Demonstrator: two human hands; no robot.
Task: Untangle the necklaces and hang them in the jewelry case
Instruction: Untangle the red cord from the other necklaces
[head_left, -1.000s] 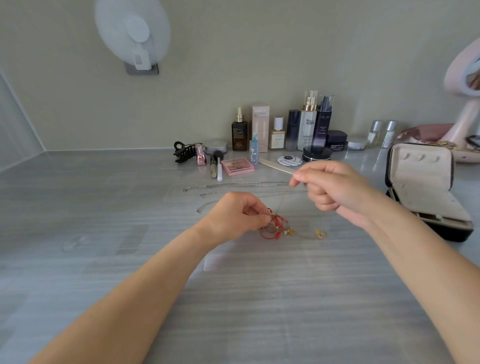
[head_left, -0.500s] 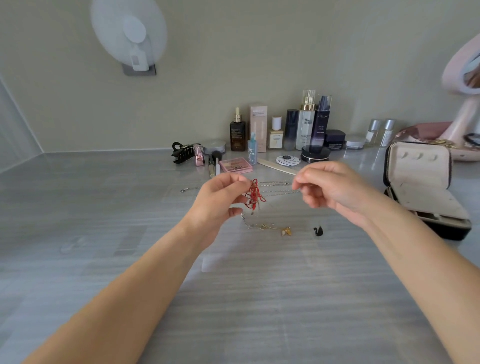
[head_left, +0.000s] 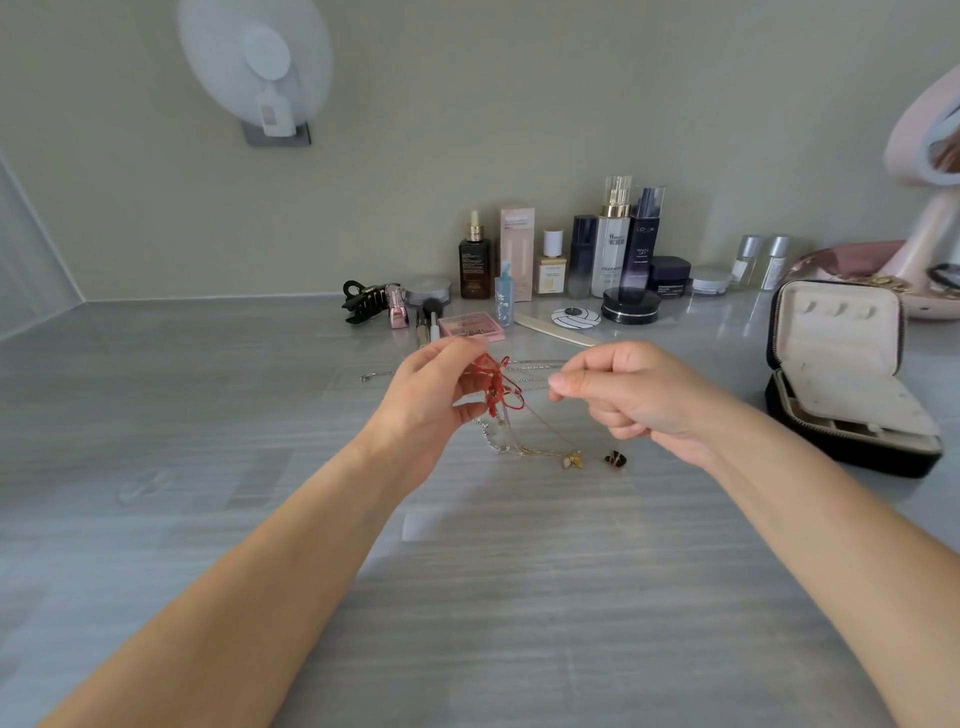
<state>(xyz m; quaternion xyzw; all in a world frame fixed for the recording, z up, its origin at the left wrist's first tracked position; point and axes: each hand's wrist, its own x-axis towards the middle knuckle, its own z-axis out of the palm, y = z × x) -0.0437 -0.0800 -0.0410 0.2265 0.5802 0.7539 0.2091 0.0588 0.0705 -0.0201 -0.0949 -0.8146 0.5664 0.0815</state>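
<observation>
Above the counter (head_left: 208, 441), the left grip (head_left: 431, 400) pinches the tangled necklaces (head_left: 496, 387), now lifted from where they lay a second ago. The right grip (head_left: 639, 397) pinches them too, so the untangling can begin. The jewelry case (head_left: 836, 332) stands open at the right.

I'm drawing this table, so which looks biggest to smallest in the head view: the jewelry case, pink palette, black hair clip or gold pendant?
Largest: jewelry case.
Next: black hair clip and pink palette, too alike to rank.
Smallest: gold pendant.
</observation>
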